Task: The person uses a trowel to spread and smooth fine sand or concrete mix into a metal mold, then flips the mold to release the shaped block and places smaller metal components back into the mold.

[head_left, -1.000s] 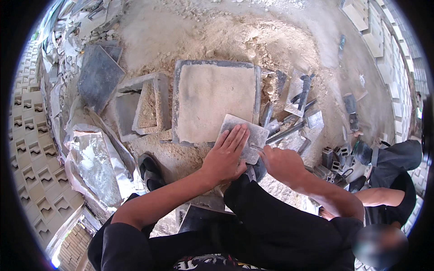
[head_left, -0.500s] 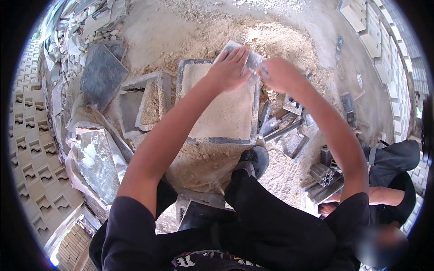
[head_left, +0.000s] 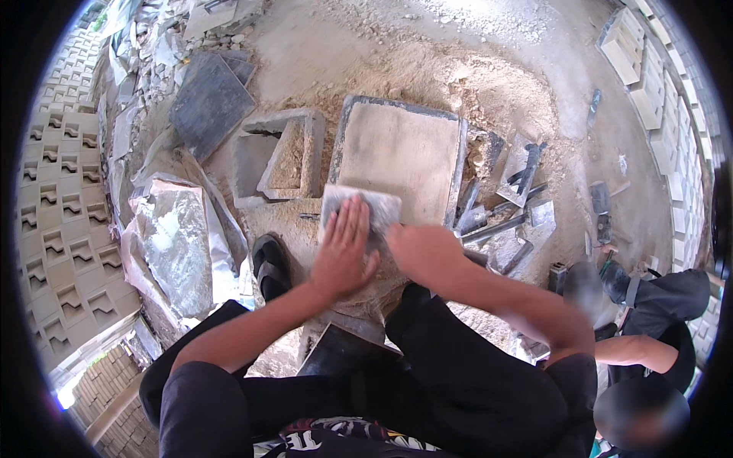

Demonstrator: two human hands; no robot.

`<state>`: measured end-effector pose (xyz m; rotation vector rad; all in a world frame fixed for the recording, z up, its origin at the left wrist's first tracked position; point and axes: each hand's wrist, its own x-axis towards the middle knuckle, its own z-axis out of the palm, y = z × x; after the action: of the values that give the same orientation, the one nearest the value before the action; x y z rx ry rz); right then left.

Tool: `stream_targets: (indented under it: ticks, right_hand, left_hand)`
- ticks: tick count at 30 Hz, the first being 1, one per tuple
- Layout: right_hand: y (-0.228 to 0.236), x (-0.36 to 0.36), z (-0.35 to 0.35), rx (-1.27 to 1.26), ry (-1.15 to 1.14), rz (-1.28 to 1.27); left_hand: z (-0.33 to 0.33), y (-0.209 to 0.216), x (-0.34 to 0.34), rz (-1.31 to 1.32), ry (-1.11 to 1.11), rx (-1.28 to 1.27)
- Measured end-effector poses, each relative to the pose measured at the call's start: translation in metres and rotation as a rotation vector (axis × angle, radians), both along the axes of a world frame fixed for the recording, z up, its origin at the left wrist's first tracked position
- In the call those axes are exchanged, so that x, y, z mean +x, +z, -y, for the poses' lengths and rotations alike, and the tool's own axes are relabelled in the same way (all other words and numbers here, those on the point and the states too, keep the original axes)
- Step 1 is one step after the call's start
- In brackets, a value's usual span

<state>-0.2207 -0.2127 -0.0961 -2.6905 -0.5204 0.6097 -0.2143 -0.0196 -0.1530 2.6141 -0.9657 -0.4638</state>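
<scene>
The float (head_left: 360,208), a flat grey rectangular plate, is lying on the near edge of the mould (head_left: 401,156), a shallow frame packed level with pale mix. The left hand (head_left: 341,256) is pressing down on the float, palm flat and fingers spread; the right hand (head_left: 418,248) is closing on its near right edge. The float looks stiff, fairly light and gritty, best taken by its edges. Half a second earlier, both hands were working it at the mould's far edge.
</scene>
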Motion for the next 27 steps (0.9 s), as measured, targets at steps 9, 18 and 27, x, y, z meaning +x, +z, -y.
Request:
stream_targets:
  ticks: [9, 18, 27]
  right_hand:
    - [0.006, -0.009, 0.066, -0.243, -0.081, -0.166]
    - [0.018, -0.143, 0.203, -0.627, -0.283, -0.154]
    - [0.017, -0.074, 0.125, -0.261, -0.279, -0.096]
  left_hand:
    - [0.080, -0.020, 0.001, -0.139, -0.058, -0.215]
    - [0.240, -0.049, -0.083, -0.219, -0.344, -0.339]
    - [0.146, -0.001, -0.047, -0.113, -0.112, -0.308]
